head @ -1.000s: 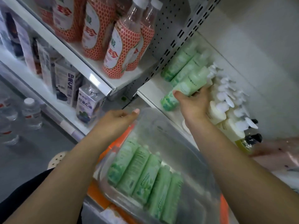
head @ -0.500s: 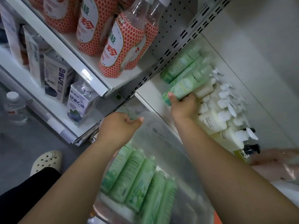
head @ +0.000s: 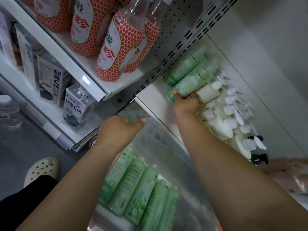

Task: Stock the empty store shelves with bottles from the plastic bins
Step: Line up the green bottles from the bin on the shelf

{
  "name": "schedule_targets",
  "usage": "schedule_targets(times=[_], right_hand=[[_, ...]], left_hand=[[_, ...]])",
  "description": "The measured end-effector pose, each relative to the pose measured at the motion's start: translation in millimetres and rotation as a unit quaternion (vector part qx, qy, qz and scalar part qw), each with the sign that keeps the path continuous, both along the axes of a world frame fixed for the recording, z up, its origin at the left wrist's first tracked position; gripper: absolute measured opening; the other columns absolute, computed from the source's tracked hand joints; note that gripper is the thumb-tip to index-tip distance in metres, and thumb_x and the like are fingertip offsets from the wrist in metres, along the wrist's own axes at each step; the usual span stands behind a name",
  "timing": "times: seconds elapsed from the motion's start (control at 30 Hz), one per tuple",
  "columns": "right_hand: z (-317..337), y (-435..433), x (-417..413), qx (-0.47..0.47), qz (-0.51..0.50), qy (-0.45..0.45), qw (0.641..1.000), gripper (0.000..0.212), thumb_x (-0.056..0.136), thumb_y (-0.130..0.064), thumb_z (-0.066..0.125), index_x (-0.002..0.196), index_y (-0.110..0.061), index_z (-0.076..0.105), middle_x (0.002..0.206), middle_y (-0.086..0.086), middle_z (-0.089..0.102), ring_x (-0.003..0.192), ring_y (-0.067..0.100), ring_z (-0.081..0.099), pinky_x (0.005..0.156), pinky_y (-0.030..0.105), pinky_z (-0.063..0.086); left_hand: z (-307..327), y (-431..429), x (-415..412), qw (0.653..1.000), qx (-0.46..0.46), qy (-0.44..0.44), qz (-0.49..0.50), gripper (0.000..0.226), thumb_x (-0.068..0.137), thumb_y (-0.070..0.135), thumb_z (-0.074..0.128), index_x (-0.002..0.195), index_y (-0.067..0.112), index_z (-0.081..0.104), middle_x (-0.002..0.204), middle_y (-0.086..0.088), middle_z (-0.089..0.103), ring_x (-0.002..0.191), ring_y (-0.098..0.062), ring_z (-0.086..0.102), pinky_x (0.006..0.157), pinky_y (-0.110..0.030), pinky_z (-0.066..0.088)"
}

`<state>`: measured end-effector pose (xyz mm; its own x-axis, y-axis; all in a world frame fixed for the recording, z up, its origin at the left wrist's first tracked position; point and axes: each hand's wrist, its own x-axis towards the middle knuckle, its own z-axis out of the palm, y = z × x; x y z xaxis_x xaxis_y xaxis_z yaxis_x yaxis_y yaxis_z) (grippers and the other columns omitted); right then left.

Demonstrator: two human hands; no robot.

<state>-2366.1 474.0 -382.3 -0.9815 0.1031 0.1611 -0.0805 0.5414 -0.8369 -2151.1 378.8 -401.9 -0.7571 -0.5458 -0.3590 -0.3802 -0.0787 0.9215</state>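
My right hand (head: 185,104) grips the base of a pale green bottle (head: 191,82) standing on the white shelf (head: 153,99), pressed against another green bottle (head: 181,70) behind it and white pump bottles (head: 215,120) to its right. Over the near rim of a clear plastic bin (head: 168,142) curls my left hand (head: 121,129), holding the bin up below the shelf edge. Several more green bottles (head: 135,189) lie side by side inside the bin.
Red honeycomb-patterned drink bottles (head: 116,47) stand on the upper left shelf, with purple-and-white cartons (head: 73,107) on the shelf below. A perforated grey upright (head: 168,52) divides the two shelf bays. A cream clog (head: 41,169) is on the grey floor. Another person's hand (head: 290,169) shows at right.
My right hand has pushed the green bottle further back onto the shelf beside the other green bottles. The bin and left hand have stayed at the shelf edge while my view shifted.
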Motion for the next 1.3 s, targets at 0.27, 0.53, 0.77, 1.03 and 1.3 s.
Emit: schedule_targets(times=[0.27,0.53,0.77,1.03,1.3], right_hand=[[-0.1,-8.1,5.5,-0.053,-0.015,-0.010,0.998,0.049,0.090,-0.018,0.075,0.133,-0.004,0.056,0.126,0.010,0.066,0.113,0.023,0.065,0.094,0.025,0.049],[2.0,-3.6,10.8,-0.032,-0.013,-0.006,0.999,0.049,0.090,-0.018,0.074,0.132,-0.003,0.055,0.127,0.012,0.066,0.116,0.024,0.064,0.101,0.033,0.050],[7.3,4.0,31.5,-0.145,0.009,-0.082,0.986,0.055,0.086,-0.009,0.077,0.134,-0.002,0.052,0.131,0.010,0.065,0.116,0.019,0.065,0.100,0.027,0.050],[20.6,70.0,161.5,-0.111,0.117,-0.050,0.986,0.037,0.089,-0.010,0.074,0.123,-0.010,0.059,0.125,0.003,0.066,0.117,0.011,0.064,0.097,0.018,0.050],[-21.3,188.3,235.1,0.029,0.111,-0.192,0.975,0.019,0.086,-0.009,0.078,0.100,-0.014,0.068,0.100,0.004,0.075,0.098,0.021,0.071,0.084,0.026,0.056]], left_hand=[[-9.7,-2.3,-0.9,1.000,-0.019,0.011,0.011,0.052,0.083,0.053,0.072,0.062,0.013,0.046,0.056,-0.005,0.035,0.051,-0.016,0.034,0.051,-0.027,0.026],[-11.4,-7.7,3.1,0.999,-0.034,0.017,0.031,0.060,0.086,0.048,0.070,0.066,-0.005,0.051,0.059,-0.016,0.043,0.053,-0.020,0.038,0.054,-0.028,0.030],[-7.2,-12.0,12.2,0.997,-0.065,0.021,0.023,0.058,0.087,0.051,0.068,0.074,-0.005,0.061,0.061,-0.013,0.062,0.051,-0.024,0.048,0.054,-0.029,0.041],[2.4,-2.3,37.2,0.974,-0.212,0.026,-0.073,0.047,0.083,0.058,0.069,0.105,0.017,0.064,0.101,0.001,0.069,0.097,-0.021,0.065,0.084,-0.036,0.054],[-2.0,13.2,56.7,0.945,-0.306,-0.012,-0.113,0.060,0.088,0.059,0.060,0.121,0.009,0.056,0.112,-0.013,0.064,0.101,-0.034,0.062,0.070,-0.032,0.037]])
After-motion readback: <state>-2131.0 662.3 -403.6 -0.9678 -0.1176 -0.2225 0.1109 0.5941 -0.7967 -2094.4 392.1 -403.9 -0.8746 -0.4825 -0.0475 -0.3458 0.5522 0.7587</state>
